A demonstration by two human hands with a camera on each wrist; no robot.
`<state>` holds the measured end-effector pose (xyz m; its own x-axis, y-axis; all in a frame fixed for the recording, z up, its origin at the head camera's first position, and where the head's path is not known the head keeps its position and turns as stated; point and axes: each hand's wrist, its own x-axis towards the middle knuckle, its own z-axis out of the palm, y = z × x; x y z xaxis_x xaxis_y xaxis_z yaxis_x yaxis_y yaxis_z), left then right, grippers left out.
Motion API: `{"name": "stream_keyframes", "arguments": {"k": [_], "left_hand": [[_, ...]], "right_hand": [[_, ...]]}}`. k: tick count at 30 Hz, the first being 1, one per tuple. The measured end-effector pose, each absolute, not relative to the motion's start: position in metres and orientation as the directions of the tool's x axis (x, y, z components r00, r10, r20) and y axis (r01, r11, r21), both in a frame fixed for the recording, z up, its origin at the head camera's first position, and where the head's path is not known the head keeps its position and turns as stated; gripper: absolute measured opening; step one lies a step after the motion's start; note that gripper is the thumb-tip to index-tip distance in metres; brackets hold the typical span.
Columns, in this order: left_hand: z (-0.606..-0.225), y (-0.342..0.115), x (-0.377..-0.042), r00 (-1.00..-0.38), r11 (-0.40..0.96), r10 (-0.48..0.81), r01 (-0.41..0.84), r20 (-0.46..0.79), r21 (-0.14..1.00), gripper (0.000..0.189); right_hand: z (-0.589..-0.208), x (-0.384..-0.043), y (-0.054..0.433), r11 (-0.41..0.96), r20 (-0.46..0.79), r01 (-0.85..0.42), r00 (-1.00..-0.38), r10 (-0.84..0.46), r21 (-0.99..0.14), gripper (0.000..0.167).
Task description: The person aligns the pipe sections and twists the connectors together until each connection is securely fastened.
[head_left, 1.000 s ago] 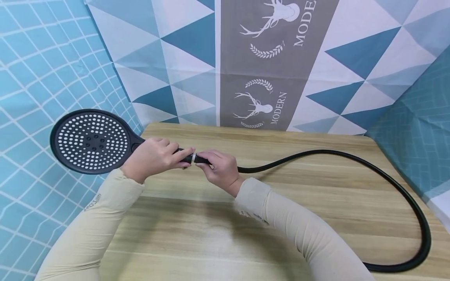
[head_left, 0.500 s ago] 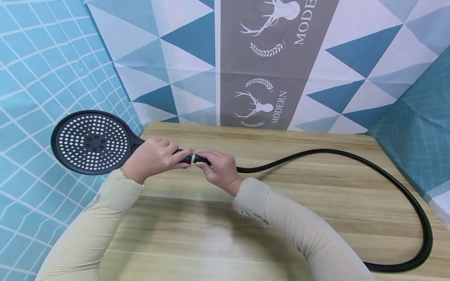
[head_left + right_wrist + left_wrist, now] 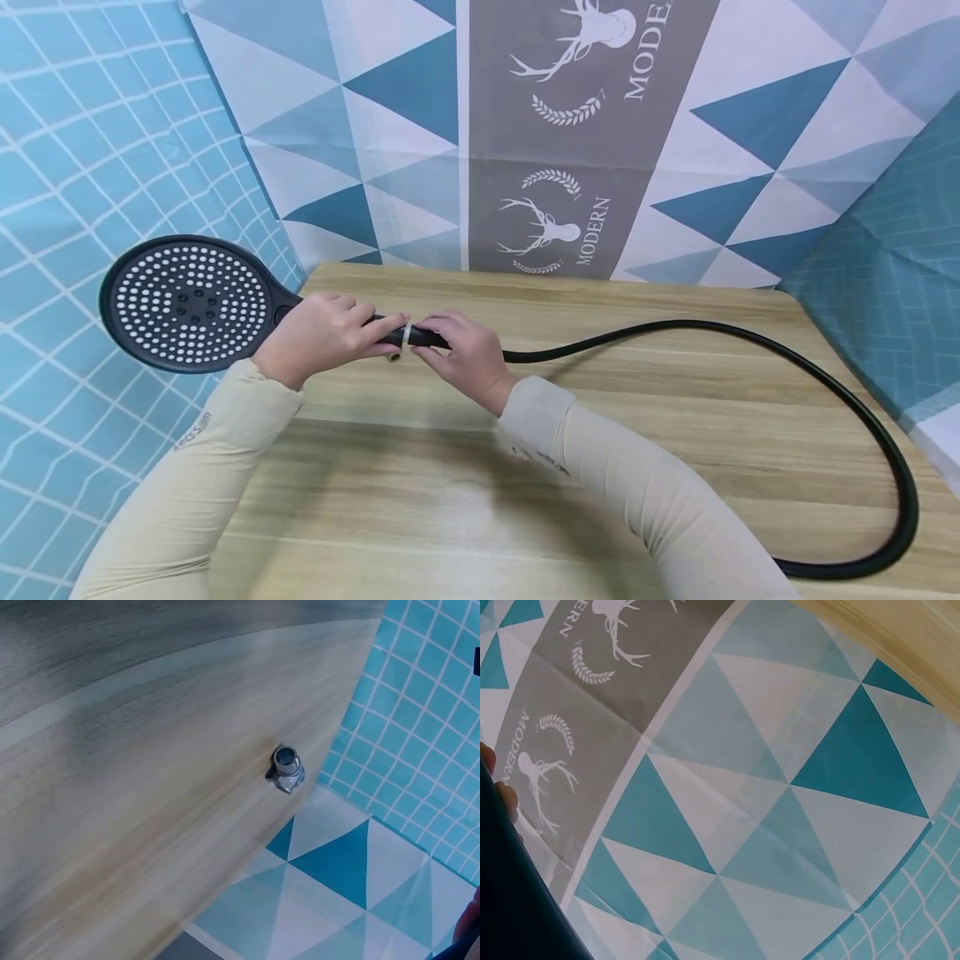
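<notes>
The left hand gripped the round, black plastic-looking shower head by its handle, in front of the blue grid-patterned wall — the right hand pinched the flexible black hose near a pale ring

The shower head is white-dotted black, the hose plain black, the tabletop wood-grained tan.

I see both arms reaching forward and inward, the left forearm and right forearm sleeved in cream to the wrists. The left hand grips back-up, its forefinger reaching toward the right hand, which pinches between thumb and fingers. The hands stand just apart.
</notes>
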<state>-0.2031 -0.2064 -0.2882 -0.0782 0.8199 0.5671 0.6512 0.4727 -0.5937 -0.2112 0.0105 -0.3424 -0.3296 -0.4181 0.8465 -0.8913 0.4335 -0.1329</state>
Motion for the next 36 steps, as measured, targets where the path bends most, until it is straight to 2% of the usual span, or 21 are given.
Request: {"name": "stream_keyframes", "arguments": {"k": [2, 8, 12, 27, 36], "left_hand": [[-0.2871, -0.2058, -0.2027, -0.080, 0.474, 0.814, 0.664, 0.576, -0.578, 0.049], [-0.2858, -0.2031, -0.2014, -0.081, 0.476, 0.801, 0.688, 0.593, -0.548, 0.047], [-0.2870, -0.2020, -0.2027, -0.088, 0.473, 0.803, 0.697, 0.590, -0.539, 0.046], [-0.2856, -0.2037, -0.2014, -0.051, 0.462, 0.805, 0.680, 0.592, -0.569, 0.047], [-0.2872, -0.2021, -0.2030, -0.039, 0.457, 0.809, 0.670, 0.586, -0.586, 0.045]], "right_hand": [[-0.3417, -0.2113, 0.0111, 0.420, 0.855, -0.899, -0.312, -0.415, -0.124, 0.026], [-0.3431, -0.2126, 0.0118, 0.349, 0.901, -0.936, -0.194, -0.387, -0.052, 0.022], [-0.3444, -0.2132, 0.0121, 0.345, 0.917, -0.938, -0.163, -0.365, -0.030, 0.022], [-0.3399, -0.2087, 0.0083, 0.399, 0.911, -0.917, -0.156, -0.381, 0.010, 0.022], [-0.3421, -0.2088, 0.0096, 0.403, 0.894, -0.915, -0.208, -0.397, -0.033, 0.021]]}}
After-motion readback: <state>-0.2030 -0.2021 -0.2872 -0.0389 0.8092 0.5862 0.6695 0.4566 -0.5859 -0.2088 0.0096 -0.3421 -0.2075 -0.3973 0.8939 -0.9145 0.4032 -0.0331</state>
